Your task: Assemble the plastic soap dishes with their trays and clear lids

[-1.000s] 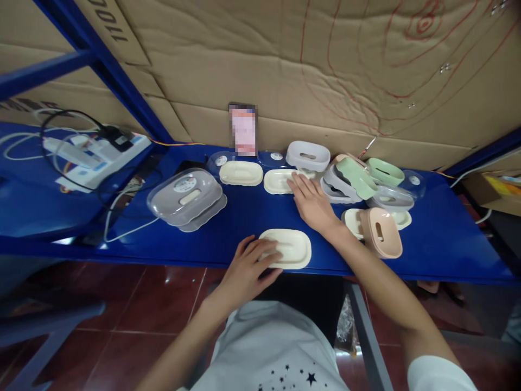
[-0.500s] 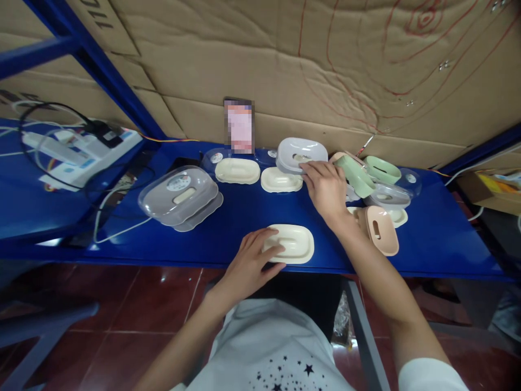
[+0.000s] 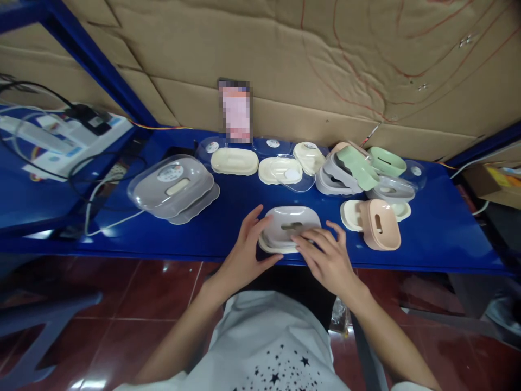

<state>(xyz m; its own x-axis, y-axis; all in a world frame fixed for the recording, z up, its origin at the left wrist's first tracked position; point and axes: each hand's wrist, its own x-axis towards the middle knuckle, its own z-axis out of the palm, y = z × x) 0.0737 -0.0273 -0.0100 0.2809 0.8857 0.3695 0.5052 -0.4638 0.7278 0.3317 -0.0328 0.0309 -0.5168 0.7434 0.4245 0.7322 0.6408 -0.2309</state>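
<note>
A light-grey oval dish [image 3: 295, 216] with a slot in its middle sits over a cream oval dish [image 3: 280, 249] near the bench's front edge. The cream dish shows only as a rim below it. My left hand [image 3: 251, 244] wraps round the left end, thumb at the front and fingers at the back. On the front right part of the grey dish lie the fingertips of my right hand [image 3: 328, 252], bent over its rim. To the right, a peach slotted dish [image 3: 380, 225] leans on another cream dish [image 3: 352, 214].
Cream dishes [image 3: 234, 161] and clear lids [image 3: 299, 182] line the back. Grey lidded dishes [image 3: 175, 187] stand left, green dishes [image 3: 358, 165] and more grey ones right. A phone [image 3: 236, 111] leans on the cardboard. Cables and a power strip [image 3: 87, 144] lie far left.
My right hand has brought the grey dish from the back row forward onto the cream dish. A clear lid and a tilted cream dish now show where it was. My left hand stays by the cream dish.
</note>
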